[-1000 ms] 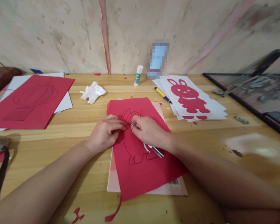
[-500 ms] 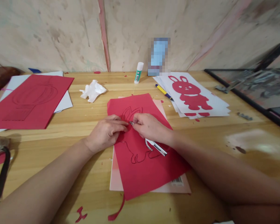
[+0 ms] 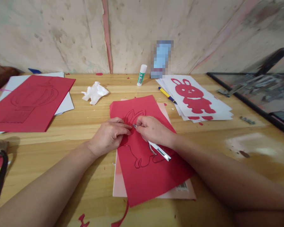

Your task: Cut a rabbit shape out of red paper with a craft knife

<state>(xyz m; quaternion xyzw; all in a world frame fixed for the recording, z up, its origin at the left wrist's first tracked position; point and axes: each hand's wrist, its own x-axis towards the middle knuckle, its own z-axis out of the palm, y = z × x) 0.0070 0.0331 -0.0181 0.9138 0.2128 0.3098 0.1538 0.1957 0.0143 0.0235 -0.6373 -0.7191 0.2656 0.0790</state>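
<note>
A red paper sheet [image 3: 134, 186] with a rabbit outline drawn in dark line lies in front of me on a pale pink booklet [image 3: 120, 184]. My right hand [image 3: 153, 129] is closed around a craft knife [image 3: 161, 152]; its handle sticks out below the palm and the blade end meets the sheet near the rabbit's head. Pressed on the paper's left side is my left hand [image 3: 112, 134], fingers outstretched and flat, their tips close to the blade. Part of the drawing is hidden under both hands.
White sheets with a red cut-out rabbit [image 3: 196, 104] lie at the right, beside a yellow pen [image 3: 167, 95]. A glue stick [image 3: 142, 75] stands near the wall. Crumpled tissue [image 3: 95, 92] and red sheets with a lantern drawing [image 3: 38, 104] are at left. Red scraps [image 3: 83, 220] lie in front.
The whole view has shifted slightly, with things a little lower in the picture. Both hands stay at nearly the same place on the sheet, and the knife remains in my right hand.
</note>
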